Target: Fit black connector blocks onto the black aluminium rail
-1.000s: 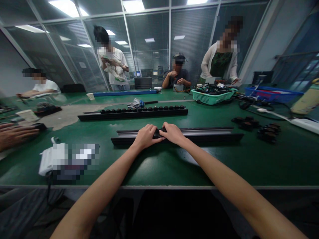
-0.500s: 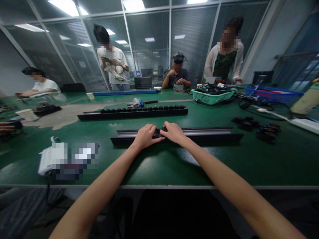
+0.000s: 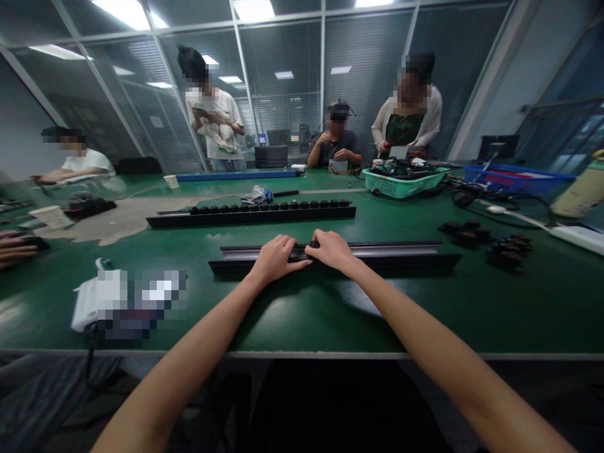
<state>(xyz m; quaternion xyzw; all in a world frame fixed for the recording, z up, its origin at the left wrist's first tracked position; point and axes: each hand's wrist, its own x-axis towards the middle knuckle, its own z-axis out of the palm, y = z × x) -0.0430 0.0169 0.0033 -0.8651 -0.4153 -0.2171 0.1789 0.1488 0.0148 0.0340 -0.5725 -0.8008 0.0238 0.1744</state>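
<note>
A long black channel rail (image 3: 401,258) with a pale inner face lies crosswise on the green table. Over its middle, my left hand (image 3: 276,259) is closed, its thumb along the near wall and its fingers curled at the far side. My right hand (image 3: 333,248) is right beside it, thumb and forefinger pinched on a small black part (image 3: 299,251) set in the channel. Fingers cover most of that part, so its shape is unclear. Loose black parts lie in two clusters at right, the nearer cluster (image 3: 508,253) and the farther cluster (image 3: 465,233).
Farther back lies a second rail (image 3: 255,217) with a row of black parts. A green basket (image 3: 401,184) of cables, a blue tray (image 3: 523,179) and a power strip (image 3: 578,238) stand right. At left are a white device (image 3: 87,308) and a paper cup (image 3: 51,217). Several people are around the table.
My right hand has shifted very slightly right; my left hand stays in place. Across the table, the person at the right has leaned in and moved left. The hand at the far left edge has moved.
</note>
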